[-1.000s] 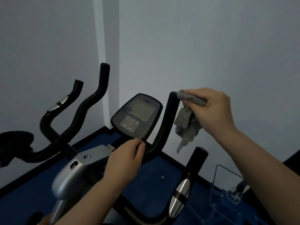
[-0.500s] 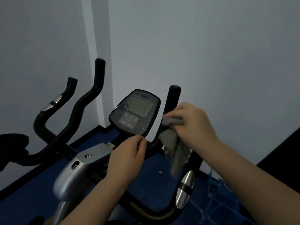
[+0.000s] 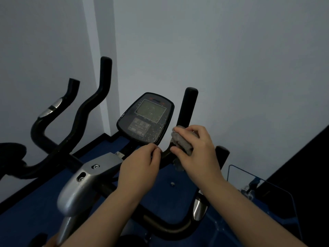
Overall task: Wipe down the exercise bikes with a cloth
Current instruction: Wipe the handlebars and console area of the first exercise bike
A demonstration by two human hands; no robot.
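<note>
**Cloth wrapped low on the handlebar**

The right hand (image 3: pixel 197 152) had a grey cloth (image 3: pixel 181 142) bunched against the lower bend of the upright black handlebar (image 3: pixel 188 107), just to the right of the console (image 3: pixel 146 118). Its grip was pressed together around cloth and bar, fingers curled over the top and thumb underneath, with a loose tail of fabric hanging below the palm. The left hand (image 3: pixel 140 166) rested at the base of that same bar, just under the console's lower edge. Its fingers were curled there, though I could not tell from where I stood whether they closed on the bar or only steadied against it.

The bar's bare top stood above the cloth. Small specks dotted the console's screen and keypad, so that face looked not yet wiped. A second bike's handlebars (image 3: pixel 89 107) stood to the left by the wall, untouched by either hand.

To do this stroke well, I judged the cloth should wrap the bar fully, so the far side gets rubbed as well as the near. Firm, even pressure through the bend would matter, since the curve is where a flat pass would skip. The left hand bracing the frame seemed sensible. The hanging tail should be gathered in, lest it snag. The console would likely want a lighter touch over the buttons.
</note>
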